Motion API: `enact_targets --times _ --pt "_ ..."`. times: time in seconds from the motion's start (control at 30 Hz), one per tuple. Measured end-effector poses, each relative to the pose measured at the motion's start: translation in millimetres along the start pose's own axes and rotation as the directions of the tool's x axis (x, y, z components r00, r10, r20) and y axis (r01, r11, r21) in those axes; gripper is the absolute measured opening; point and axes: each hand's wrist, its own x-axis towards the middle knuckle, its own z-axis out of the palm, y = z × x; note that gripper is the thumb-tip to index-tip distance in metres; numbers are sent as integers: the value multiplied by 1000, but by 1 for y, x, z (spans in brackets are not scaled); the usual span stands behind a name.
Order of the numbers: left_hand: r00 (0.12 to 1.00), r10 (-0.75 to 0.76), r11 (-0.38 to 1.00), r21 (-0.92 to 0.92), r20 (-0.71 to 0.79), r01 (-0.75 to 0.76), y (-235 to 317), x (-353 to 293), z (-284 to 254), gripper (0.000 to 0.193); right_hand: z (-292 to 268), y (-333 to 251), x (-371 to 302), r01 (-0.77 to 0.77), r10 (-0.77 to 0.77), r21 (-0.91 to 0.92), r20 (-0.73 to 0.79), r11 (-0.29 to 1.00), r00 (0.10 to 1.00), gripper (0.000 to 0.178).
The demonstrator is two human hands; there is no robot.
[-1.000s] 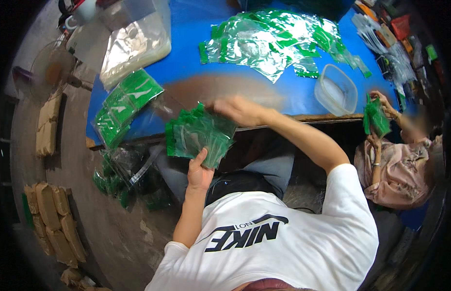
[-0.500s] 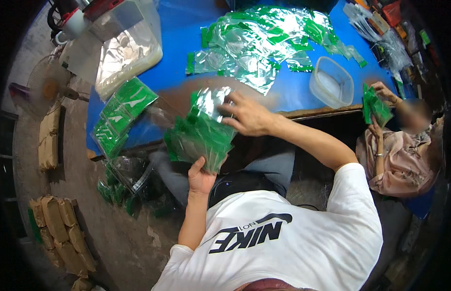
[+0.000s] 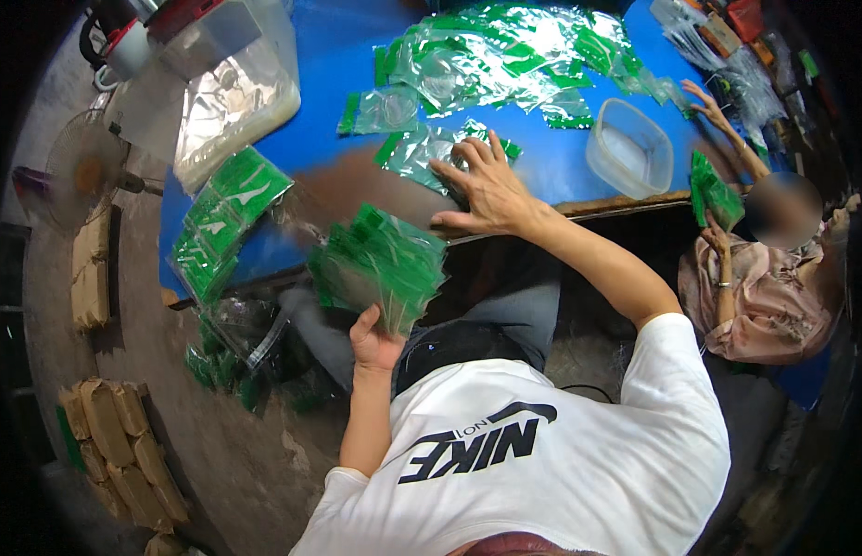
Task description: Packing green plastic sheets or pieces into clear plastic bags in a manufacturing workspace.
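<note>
Nearest lay the wearer's white cloth shirt (image 3: 551, 435), softly creased. Beyond it, the left hand (image 3: 377, 343) gripped the lower edge of a fanned stack of packets (image 3: 380, 269), thin, crinkled plastic squares in green and clear film, their corners splayed unevenly. The stack was held just in front of the table (image 3: 343, 46), whose smooth blue top gave way to a worn brown patch near its edge. To the left, an overlapping row of glossy green packets (image 3: 227, 222) hung partly over that edge. The right hand (image 3: 487, 190) was spread wide, thumb apart, its fingers over loose packets (image 3: 412, 157) of shiny film on the table; whether it pinched one, I cannot tell. To the right stood a translucent, round-cornered tub (image 3: 630, 148). Farther back sprawled a glinting heap of similar packets (image 3: 477, 56).

Half a second earlier, the right hand had been at the top of the stack with a silvery packet; now it was farther out over the table. The left hand kept its grip. A co-worker's hand (image 3: 714, 107), earlier at their own green packets (image 3: 716, 190), now reached toward the tabletop.
</note>
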Motion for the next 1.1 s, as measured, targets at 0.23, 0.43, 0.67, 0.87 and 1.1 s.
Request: enact_targets --times 0.23,0.43,0.67,0.87,1.1 --pt "991 101 995 32 -86 -99 1 11 18 63 8 -35 -18 265 -297 542 -30 798 954 45" --pt "986 99 985 151 -136 -78 5 7 29 51 19 -53 -13 -40 160 472 -218 881 963 37" --pt "993 42 976 217 -115 -16 2 14 24 55 40 11 126 148 28 361 -439 921 898 50" --pt "989 145 987 -64 8 -144 14 -2 7 61 44 -27 88 109 -106 71 -44 992 993 48" --pt "967 212 974 105 -140 -199 18 4 24 58 10 17 91 -94 187 320 -275 943 943 46"
